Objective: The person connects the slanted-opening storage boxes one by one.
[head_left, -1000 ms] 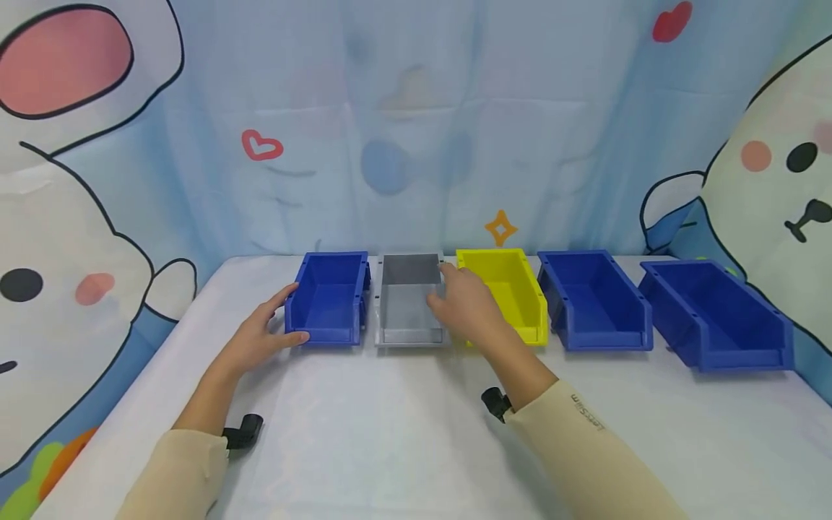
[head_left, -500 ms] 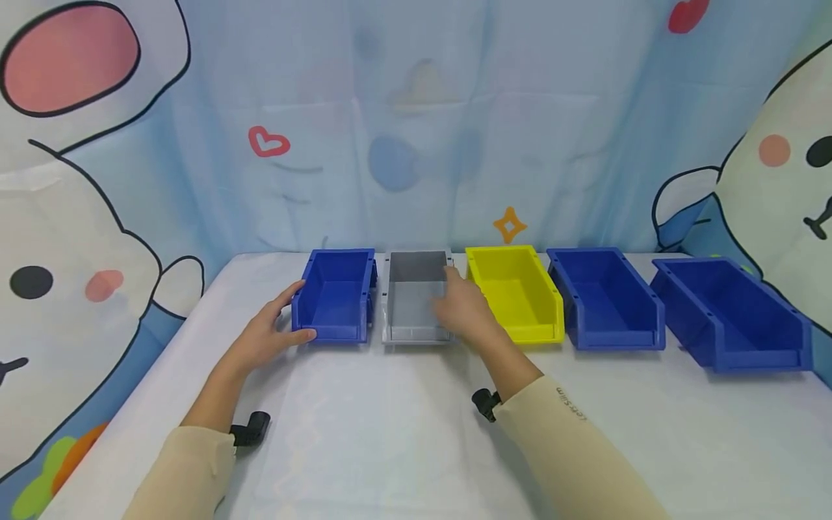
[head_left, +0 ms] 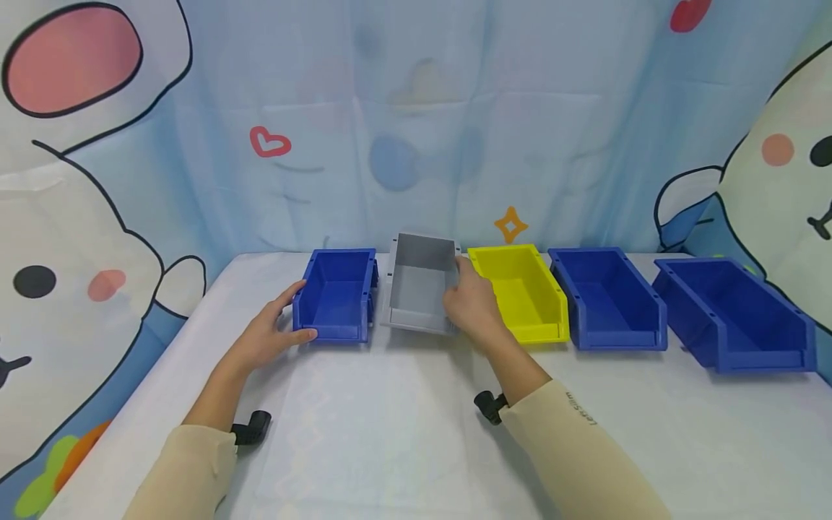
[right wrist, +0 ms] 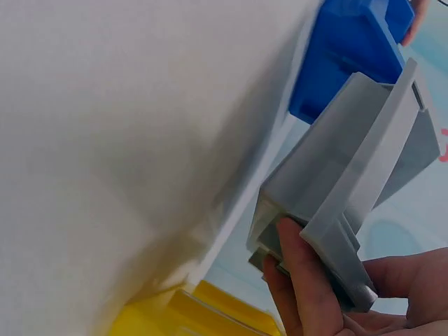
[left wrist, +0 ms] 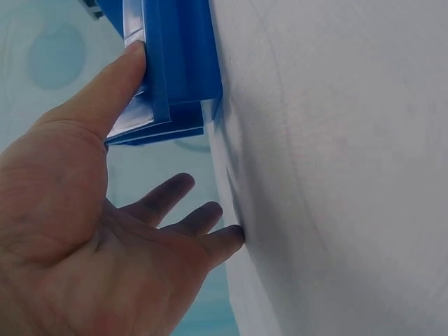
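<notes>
In the head view, my right hand (head_left: 472,300) grips the right wall of a grey plastic storage bin (head_left: 422,285), which is raised off the table and slightly tilted. The right wrist view shows fingers (right wrist: 308,280) under the grey bin's rim and the thumb on the opposite face. My left hand (head_left: 263,339) is at the left side of a blue bin (head_left: 334,300) that stands on the table. Its thumb (left wrist: 115,84) touches the front edge, while the other visible fingers stay extended and apart from the bin.
Right of the grey bin stands a yellow bin (head_left: 523,303), close to my right hand. Two more blue bins, one nearer (head_left: 607,307) and one at the far right (head_left: 734,318), complete the row. A printed curtain (head_left: 416,180) hangs behind the white-covered table (head_left: 377,433).
The right hand has lifted the grey bin off the table and tilted it slightly. The left hand keeps its place at the blue bin. The head view has shifted a little.
</notes>
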`<state>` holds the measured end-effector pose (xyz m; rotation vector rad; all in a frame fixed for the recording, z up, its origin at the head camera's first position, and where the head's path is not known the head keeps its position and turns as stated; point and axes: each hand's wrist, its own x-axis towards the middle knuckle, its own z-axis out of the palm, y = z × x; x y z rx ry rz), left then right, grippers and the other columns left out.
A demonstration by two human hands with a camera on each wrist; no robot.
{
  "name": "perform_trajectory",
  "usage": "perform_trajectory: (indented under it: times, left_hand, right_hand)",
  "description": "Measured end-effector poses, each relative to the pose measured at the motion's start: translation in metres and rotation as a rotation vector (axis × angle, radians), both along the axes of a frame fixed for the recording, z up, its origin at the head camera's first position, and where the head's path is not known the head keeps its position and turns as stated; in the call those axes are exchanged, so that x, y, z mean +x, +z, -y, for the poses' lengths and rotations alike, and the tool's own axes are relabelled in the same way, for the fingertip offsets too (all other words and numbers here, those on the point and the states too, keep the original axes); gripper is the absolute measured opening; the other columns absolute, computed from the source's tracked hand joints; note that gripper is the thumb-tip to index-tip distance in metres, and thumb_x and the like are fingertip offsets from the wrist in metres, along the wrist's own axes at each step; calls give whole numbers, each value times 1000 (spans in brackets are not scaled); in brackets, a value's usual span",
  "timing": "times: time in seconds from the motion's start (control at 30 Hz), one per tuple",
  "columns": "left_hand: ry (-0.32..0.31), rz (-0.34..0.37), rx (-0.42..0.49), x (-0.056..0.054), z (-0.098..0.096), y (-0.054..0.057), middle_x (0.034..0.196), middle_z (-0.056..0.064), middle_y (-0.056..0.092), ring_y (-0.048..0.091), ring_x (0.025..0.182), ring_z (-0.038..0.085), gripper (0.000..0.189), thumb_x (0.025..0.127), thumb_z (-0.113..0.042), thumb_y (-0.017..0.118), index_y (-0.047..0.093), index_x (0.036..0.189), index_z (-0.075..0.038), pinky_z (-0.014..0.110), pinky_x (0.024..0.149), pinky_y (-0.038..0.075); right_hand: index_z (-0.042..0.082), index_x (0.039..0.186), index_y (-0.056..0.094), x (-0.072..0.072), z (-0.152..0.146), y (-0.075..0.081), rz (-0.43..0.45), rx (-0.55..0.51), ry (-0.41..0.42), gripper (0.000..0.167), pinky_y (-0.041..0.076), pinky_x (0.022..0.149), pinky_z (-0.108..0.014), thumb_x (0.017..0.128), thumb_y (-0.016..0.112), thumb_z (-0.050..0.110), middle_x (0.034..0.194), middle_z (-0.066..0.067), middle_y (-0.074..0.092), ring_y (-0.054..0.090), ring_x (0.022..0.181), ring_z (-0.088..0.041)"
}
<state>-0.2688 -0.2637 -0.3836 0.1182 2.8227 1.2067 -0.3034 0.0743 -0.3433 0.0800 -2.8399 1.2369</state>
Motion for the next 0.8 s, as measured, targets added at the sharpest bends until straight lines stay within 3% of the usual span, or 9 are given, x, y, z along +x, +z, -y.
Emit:
perform_trajectory:
  times: [0.07, 0.13, 0.3, 0.8]
  left_hand:
    - [1, 2, 0, 0, 0, 0, 172, 22, 14, 13, 157, 51, 94, 95, -34, 76, 15, 167, -31, 77, 119, 19]
    - [2, 1, -2, 1, 0, 0, 172, 22, 14, 13, 157, 51, 94, 95, -34, 76, 15, 167, -30, 77, 119, 19]
    - [-13, -16, 5, 0, 0, 0, 172, 23, 15, 13, 157, 52, 93, 96, -32, 76, 16, 167, -29, 76, 120, 17]
    - [-17, -37, 12, -1, 1, -3, 172, 24, 14, 12, 157, 52, 92, 96, -28, 75, 17, 167, -28, 76, 121, 17]
  right_hand:
    - [2, 162, 25, 0, -1, 2, -13, -11, 8, 65, 38, 122, -53, 99, 41, 4, 165, -20, 37, 46, 144, -37]
    - [1, 162, 24, -1, -3, 4, -20, -19, 16, 65, 36, 123, -53, 99, 40, 4, 165, -20, 37, 46, 144, -37]
    - [2, 162, 24, -4, -4, 7, -25, -39, 28, 64, 37, 122, -53, 100, 39, 5, 164, -21, 39, 50, 138, -38]
    - [3, 163, 23, -9, 9, 5, 6, -29, 45, 63, 35, 123, -53, 102, 40, 5, 166, -19, 36, 41, 150, -37]
